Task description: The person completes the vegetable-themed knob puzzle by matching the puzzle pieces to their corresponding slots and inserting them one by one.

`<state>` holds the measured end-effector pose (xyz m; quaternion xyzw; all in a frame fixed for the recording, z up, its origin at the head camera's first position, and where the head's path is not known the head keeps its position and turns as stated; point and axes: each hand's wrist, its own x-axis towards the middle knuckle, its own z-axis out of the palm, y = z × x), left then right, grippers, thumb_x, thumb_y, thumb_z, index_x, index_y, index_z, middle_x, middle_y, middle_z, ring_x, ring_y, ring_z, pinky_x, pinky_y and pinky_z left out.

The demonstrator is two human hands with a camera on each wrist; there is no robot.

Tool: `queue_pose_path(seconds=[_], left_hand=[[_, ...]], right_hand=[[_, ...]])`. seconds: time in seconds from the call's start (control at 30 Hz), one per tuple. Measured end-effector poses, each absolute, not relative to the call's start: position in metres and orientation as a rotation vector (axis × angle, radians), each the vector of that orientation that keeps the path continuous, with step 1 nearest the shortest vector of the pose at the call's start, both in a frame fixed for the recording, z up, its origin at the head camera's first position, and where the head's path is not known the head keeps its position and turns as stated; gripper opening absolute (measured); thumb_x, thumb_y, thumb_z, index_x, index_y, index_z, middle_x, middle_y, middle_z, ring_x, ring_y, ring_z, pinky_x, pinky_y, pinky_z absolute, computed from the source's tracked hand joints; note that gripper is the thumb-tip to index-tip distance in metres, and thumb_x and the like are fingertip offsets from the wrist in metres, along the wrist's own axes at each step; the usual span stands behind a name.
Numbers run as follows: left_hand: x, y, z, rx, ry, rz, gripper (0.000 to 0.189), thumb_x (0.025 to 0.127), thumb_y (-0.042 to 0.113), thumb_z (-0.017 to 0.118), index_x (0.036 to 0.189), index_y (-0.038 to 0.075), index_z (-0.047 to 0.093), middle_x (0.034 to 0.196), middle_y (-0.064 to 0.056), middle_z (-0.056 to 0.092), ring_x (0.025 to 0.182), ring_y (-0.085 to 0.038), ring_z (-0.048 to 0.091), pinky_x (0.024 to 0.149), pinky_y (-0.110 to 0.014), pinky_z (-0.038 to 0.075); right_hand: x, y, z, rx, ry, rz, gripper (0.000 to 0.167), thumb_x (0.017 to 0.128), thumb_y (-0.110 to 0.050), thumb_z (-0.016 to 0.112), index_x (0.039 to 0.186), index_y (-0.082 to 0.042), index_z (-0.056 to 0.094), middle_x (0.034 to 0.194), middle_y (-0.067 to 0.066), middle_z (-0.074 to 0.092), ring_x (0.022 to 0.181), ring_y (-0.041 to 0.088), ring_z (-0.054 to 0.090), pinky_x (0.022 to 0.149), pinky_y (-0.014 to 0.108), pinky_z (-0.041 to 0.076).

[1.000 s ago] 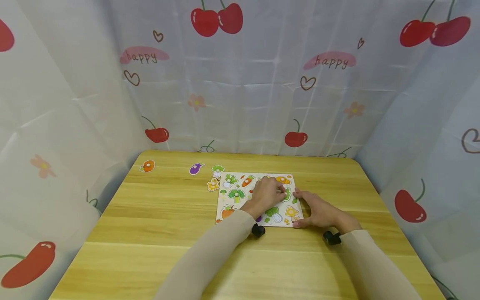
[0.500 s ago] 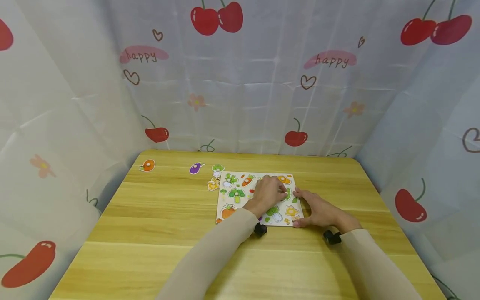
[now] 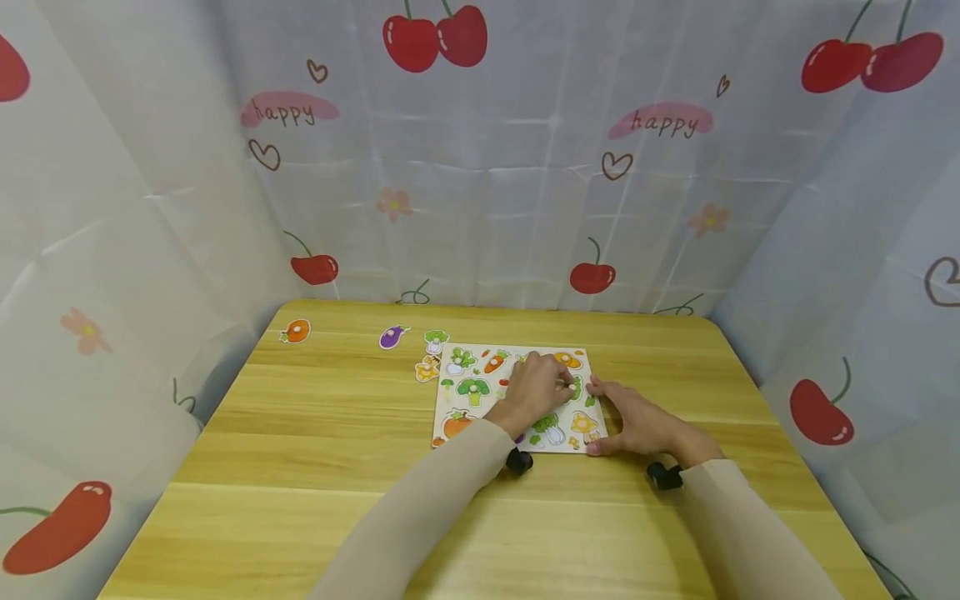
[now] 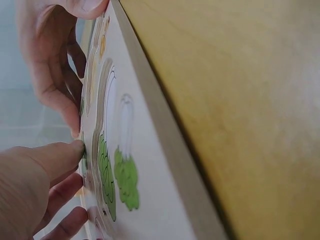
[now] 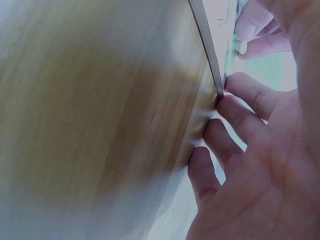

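On the white curtain (image 3: 495, 179) before me, the word "happy" (image 3: 283, 113) appears twice, each time across a pink patch (image 3: 292, 98).

The left hand (image 3: 532, 388) pinches; the right hand (image 3: 641, 421) spreads, thumb (image 3: 604, 446) apart.

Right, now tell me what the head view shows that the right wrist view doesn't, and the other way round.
Only the head view: the loose eggplant, cabbage, mushrooms and orange piece, the sleeves, and the printed cherries.

Only the right wrist view: the palm of the right hand and, clearly, the knob that the left hand pinches.

Both: parts of both hands, the board and the table.
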<state>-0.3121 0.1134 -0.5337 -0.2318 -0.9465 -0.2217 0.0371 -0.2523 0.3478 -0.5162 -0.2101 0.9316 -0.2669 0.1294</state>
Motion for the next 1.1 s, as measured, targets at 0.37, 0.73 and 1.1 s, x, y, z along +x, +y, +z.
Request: queue_pose_path(seconds=[0.37,0.73,1.1], left_hand=[[-0.311,0.107,-0.533,-0.755,-2.889,-0.649,0.020,0.108,0.043,0.086,0.122,0.030,0.091,0.128,0.007,0.085,0.112,-0.018,0.070,0.100,-0.041,0.060],[-0.309,0.092,-0.521,-0.755,-2.854,-0.749,0.022,0.111,0.041,0.083,0.126,0.027,0.090,0.136,0.003,0.083,0.129,-0.022,0.073,0.109,-0.042,0.059],[-0.310,0.053,-0.498,-0.723,-2.762,-0.751,0.021,0.110,0.038,0.084,0.123,0.023,0.090,0.139,0.000,0.084,0.132,-0.028,0.076,0.109,-0.049,0.061]], right_hand=[[-0.253,0.348,-0.518,-0.631,2.721,-0.768,0.114,0.090,-0.052,0.101,0.172,0.005,0.046,0.188,0.030,0.034,0.170,0.062,0.034,0.136,0.081,0.030],[-0.254,0.348,-0.521,-0.637,2.732,-0.761,0.113,0.091,-0.052,0.101,0.172,0.005,0.045,0.188,0.030,0.034,0.169,0.061,0.036,0.136,0.081,0.031],[-0.252,0.348,-0.518,-0.612,2.725,-0.757,0.115,0.090,-0.051,0.102,0.173,0.004,0.045,0.188,0.029,0.033,0.170,0.061,0.035,0.137,0.080,0.030]])
